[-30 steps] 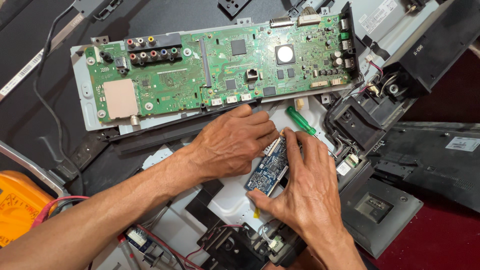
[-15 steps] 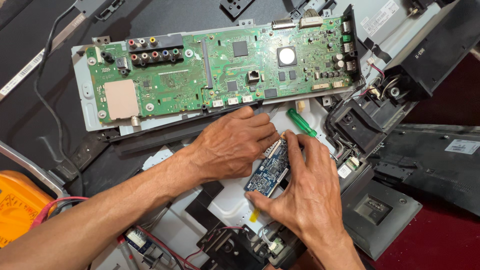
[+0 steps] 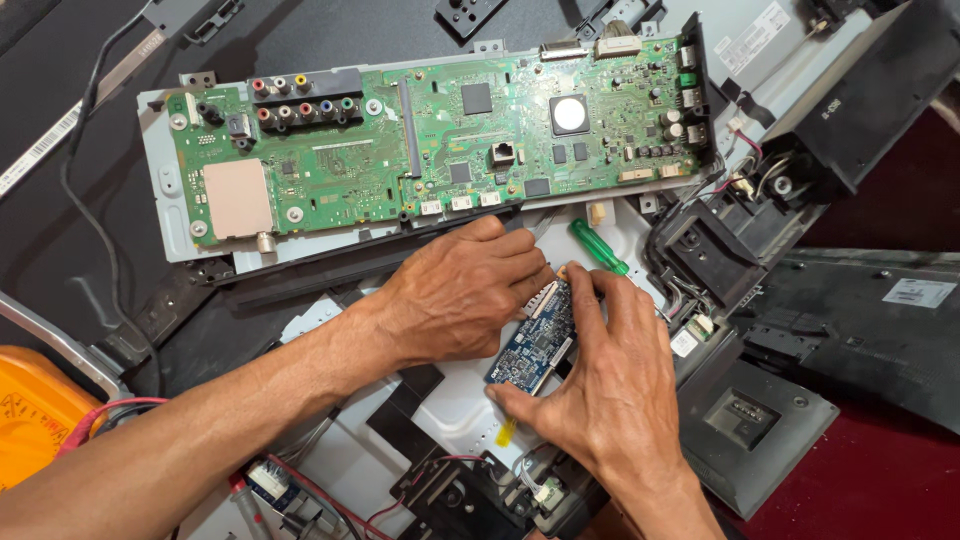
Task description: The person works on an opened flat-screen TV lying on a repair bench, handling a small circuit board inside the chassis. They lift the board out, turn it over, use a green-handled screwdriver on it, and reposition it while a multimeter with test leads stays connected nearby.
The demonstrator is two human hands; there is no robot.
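A small blue circuit board (image 3: 535, 340) lies on a pale metal plate (image 3: 455, 410) in the middle of the view. My left hand (image 3: 455, 295) rests palm down beside it, fingertips touching its upper left edge. My right hand (image 3: 605, 385) grips the blue board from the right and below, thumb under its lower end. A green-handled screwdriver (image 3: 598, 246) lies just above my right fingers. Above both hands sits a large green main circuit board (image 3: 440, 140) on a grey metal frame, with coloured round sockets along its upper left.
Black plastic housings and wire bundles (image 3: 735, 225) crowd the right side, with a dark panel (image 3: 880, 320) beyond. An orange object (image 3: 30, 420) and red wire sit at the lower left. More black brackets and connectors (image 3: 460, 495) lie at the bottom.
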